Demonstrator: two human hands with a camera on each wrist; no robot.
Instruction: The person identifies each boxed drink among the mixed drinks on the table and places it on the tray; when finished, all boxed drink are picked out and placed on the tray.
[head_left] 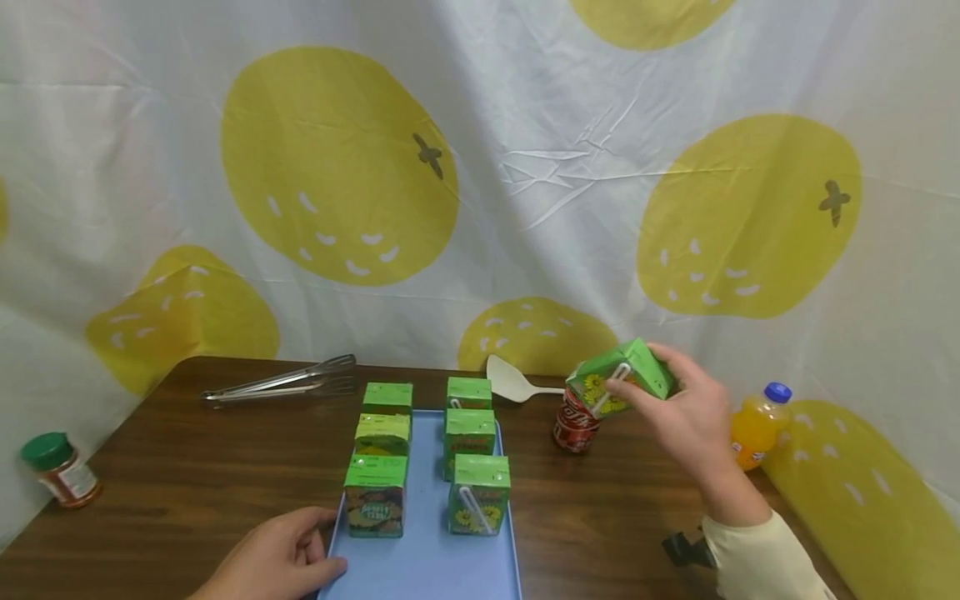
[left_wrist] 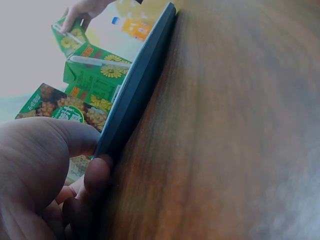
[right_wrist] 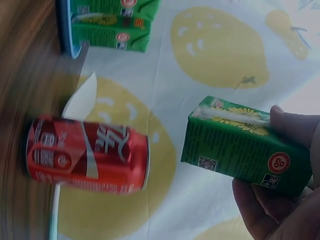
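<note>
My right hand (head_left: 686,408) grips a green juice box (head_left: 622,375) with a white straw on its side, held tilted in the air. In the head view the box overlaps the top of a red soda can (head_left: 576,427); the right wrist view shows a gap between the juice box (right_wrist: 247,145) and the can (right_wrist: 90,155). With thumb and fingers my left hand (head_left: 281,554) pinches the left rim of a blue tray (head_left: 427,567). Two rows of green juice boxes stand on the tray, among them one at the front left (head_left: 377,500) and one at the front right (head_left: 480,500).
Metal tongs (head_left: 277,385) and a white spatula (head_left: 513,382) lie at the table's back. A green-capped spice jar (head_left: 62,471) stands far left. An orange drink bottle (head_left: 759,427) is beyond my right wrist, with a black object (head_left: 686,550) nearer. A patterned curtain (head_left: 525,208) hangs behind.
</note>
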